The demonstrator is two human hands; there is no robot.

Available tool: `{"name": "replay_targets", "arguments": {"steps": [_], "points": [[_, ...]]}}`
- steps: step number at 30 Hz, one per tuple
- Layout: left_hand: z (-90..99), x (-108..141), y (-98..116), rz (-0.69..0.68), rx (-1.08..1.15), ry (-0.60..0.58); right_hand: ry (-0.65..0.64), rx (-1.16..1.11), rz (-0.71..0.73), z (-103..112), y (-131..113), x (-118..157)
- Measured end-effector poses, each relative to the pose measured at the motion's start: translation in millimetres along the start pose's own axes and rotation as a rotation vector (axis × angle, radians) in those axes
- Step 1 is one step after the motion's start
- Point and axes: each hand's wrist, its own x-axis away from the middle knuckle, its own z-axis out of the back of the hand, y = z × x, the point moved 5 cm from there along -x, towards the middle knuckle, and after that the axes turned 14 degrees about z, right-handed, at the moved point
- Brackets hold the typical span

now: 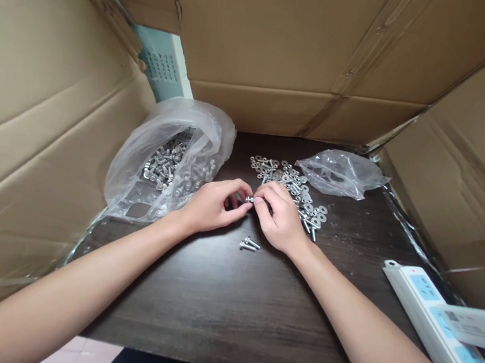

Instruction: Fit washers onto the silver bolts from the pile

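Observation:
Between my two hands, just above the table, is a small silver bolt (249,199) with what looks like a nut or washer on it. My left hand (216,205) pinches its left end between thumb and fingertips. The fingers of my right hand (280,214) close on the other end and hide most of it. Two loose bolts (250,244) lie side by side on the table below the hands. Beyond and beside my right hand spreads a pile of bolts, nuts and flat washers (289,175).
A clear plastic bag (117,174) full of bolts stands at the left. Another plastic bag (342,175) lies crumpled at the back right. Cardboard walls (284,35) enclose the dark wooden table (221,300). A white power strip (411,303) rests along the right side.

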Motion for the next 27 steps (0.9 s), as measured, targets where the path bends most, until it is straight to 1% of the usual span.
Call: {"name": "replay_targets", "arguments": {"steps": [6,17,27], "points": [[0.3,0.2,-1.7,0.002,0.011,0.009,0.032,0.011,0.022,1.9,-2.5,0.3],[0.8,1.3,-2.6,-0.003,0.007,-0.001,0.001,0.018,0.042,0.4,-2.3,0.8],[0.6,1.9,-1.7,0.0,-0.003,-0.008,0.033,0.017,0.067,1.0,-3.9,1.2]]}}
